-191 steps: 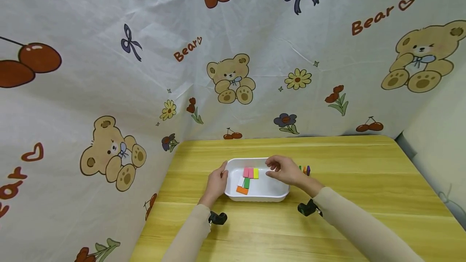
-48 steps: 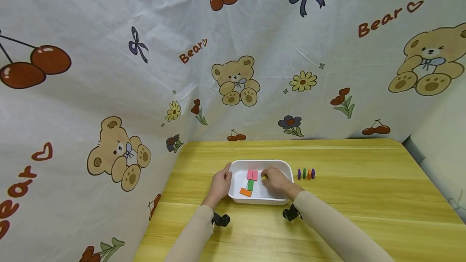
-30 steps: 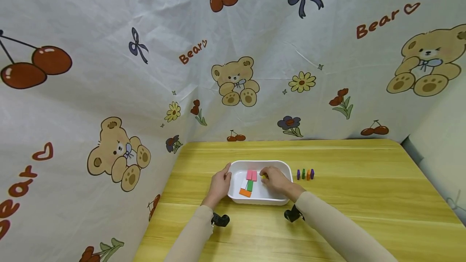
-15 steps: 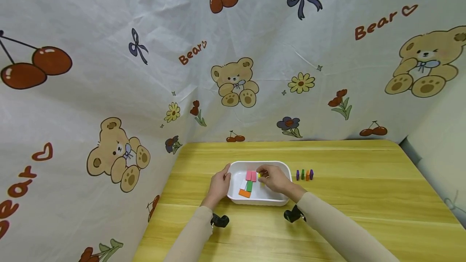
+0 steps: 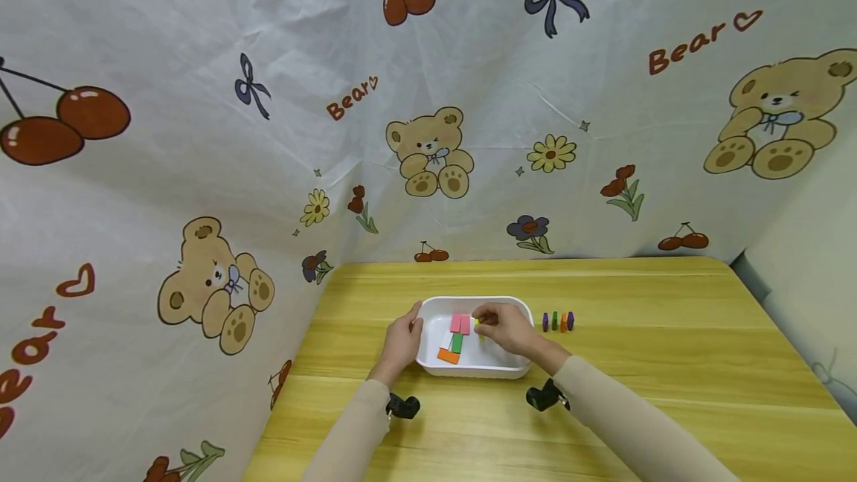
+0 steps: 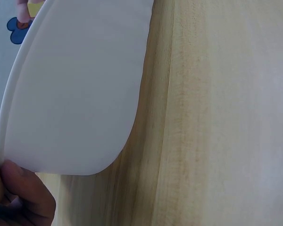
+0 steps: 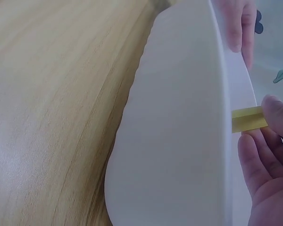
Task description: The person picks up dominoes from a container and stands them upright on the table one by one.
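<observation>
A white plastic tray (image 5: 472, 373) sits on the wooden table. My left hand (image 5: 402, 339) grips its left end, the thumb over the rim in the left wrist view. Above the tray's middle, my right hand (image 5: 510, 329) pinches a yellow domino (image 7: 249, 119) between thumb and fingers, one end sticking out past the fingertips. Left of that domino, inside the tray, two pink dominoes (image 5: 460, 324) lie side by side. Just below them are a green domino (image 5: 457, 343) and a slanted white domino (image 5: 445, 340), with an orange domino (image 5: 448, 356) lowest.
Several dominoes, purple, green, orange (image 5: 564, 323) and purple, stand upright in a row on the table (image 5: 643, 363), right of the tray. A cloth (image 5: 495, 95) printed with bears hangs behind and to the left. Each wrist wears a black camera (image 5: 547, 396).
The yellow domino lay flat beside the pink ones; my right hand took hold of it, moved it slightly right, and has since raised it a little. My left hand stays on the tray.
</observation>
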Available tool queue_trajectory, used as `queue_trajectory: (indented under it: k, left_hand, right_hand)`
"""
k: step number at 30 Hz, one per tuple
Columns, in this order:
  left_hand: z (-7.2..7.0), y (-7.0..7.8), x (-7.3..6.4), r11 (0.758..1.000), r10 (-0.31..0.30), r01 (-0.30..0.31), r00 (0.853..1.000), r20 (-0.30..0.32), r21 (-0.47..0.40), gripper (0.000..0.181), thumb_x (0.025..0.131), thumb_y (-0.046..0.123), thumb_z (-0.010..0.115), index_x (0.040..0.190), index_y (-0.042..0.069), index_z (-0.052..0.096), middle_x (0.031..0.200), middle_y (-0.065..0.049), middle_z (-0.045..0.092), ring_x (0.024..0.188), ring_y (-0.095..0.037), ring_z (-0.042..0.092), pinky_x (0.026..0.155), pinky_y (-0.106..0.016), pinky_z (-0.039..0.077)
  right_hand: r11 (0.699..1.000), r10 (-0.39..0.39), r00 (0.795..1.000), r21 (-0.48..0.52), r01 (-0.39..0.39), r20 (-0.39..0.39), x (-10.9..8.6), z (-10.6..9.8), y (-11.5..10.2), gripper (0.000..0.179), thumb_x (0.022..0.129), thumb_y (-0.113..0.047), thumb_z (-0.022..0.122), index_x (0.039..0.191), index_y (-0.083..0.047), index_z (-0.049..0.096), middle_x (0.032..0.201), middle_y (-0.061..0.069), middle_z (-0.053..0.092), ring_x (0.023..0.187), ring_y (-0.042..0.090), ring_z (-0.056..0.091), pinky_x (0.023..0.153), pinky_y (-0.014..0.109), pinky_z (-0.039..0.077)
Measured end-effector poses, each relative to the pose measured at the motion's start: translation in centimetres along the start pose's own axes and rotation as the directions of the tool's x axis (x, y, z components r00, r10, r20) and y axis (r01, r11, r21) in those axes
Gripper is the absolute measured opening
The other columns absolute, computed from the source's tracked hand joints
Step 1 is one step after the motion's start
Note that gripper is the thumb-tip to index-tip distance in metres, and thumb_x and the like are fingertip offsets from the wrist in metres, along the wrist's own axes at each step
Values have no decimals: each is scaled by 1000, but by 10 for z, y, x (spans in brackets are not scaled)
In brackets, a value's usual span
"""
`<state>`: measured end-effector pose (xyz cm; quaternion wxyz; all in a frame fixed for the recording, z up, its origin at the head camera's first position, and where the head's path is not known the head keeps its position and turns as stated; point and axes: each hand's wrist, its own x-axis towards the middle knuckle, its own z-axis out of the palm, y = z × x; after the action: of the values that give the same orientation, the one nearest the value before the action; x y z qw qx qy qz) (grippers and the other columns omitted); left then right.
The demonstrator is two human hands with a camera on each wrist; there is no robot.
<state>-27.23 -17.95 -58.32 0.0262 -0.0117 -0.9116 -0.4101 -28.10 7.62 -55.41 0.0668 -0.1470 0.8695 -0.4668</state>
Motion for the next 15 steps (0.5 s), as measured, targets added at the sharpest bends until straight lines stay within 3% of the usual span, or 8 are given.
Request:
queue_trajectory:
  k: [5,15]
  left_hand:
    - [0,0,-1,1000,-7,7,1000,-5,7,46,109,17,51,155,12,49,144,-18,62,84,-18,59,65,-26,50]
    - [0,-1,1,1000,0,0,1000,-11,15,46,109,18,52,155,12,49,141,-18,64,84,-18,58,67,-27,51]
  right_hand:
    - [999,-25,1000,40,26,-7,-4,-5,-1,20,93,-9,76,113,-4,75,104,3,74,92,13,68,79,27,59]
    - [995,9,1000,102,-6,-22,-14,-23,3,19,94,-13,76,113,-12,75,106,3,74,96,14,69,83,28,60]
